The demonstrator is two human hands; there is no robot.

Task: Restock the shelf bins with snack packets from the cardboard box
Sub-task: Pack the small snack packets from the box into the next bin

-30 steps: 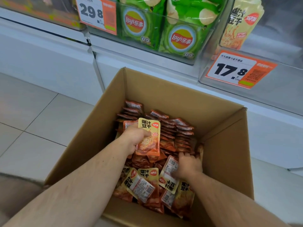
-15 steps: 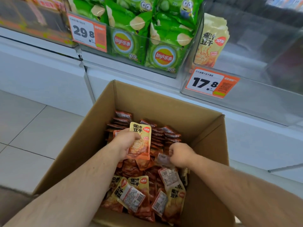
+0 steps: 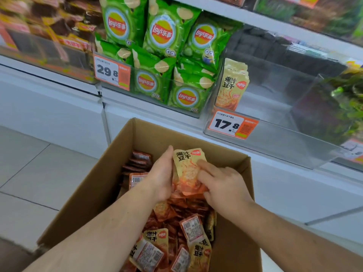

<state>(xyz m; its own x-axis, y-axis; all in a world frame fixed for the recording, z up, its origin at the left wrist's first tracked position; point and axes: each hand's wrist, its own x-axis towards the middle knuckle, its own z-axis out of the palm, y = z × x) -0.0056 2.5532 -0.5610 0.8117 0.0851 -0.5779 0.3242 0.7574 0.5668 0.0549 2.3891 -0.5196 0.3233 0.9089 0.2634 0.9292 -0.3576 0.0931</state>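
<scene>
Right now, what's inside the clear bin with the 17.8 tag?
The clear plastic shelf bin holds a few upright yellow snack packets stacked against its left wall; the exact count is hidden by the front packet. The rest of the bin looks bare.

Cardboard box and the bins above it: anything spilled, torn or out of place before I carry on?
Nothing looks damaged or spilled. Packets in the cardboard box lie jumbled near the front, rows stand at the back. The 17.8 bin holds only a few packets at its left end. Both hands, left hand and right hand, hold a yellow packet stack.
</scene>
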